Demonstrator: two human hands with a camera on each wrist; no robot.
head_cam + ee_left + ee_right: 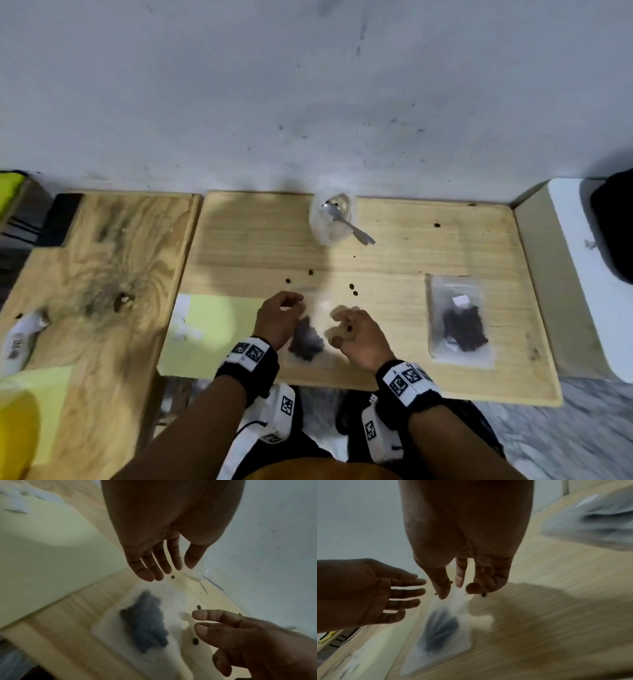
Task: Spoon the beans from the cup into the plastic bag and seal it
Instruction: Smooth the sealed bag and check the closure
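Observation:
A small clear plastic bag [306, 339] with a dark heap of beans inside lies near the table's front edge, between my two hands; it looks blurred. My left hand [291, 305] hovers just left of it with straight, spread fingers [159, 566] and holds nothing. Just right of the bag, my right hand [337, 325] has loosely bent fingers [459, 580] and is also empty. A clear cup [330, 219] stands at the back of the table with a metal spoon [349, 224] in it. Several loose beans [352, 288] lie scattered on the wood.
A second clear bag of beans [459, 318] lies flat at the right of the wooden table [411, 260]. A pale yellow sheet [212, 329] covers the front left corner. Another wooden surface [102, 274] adjoins on the left, and a white block [582, 274] stands to the right.

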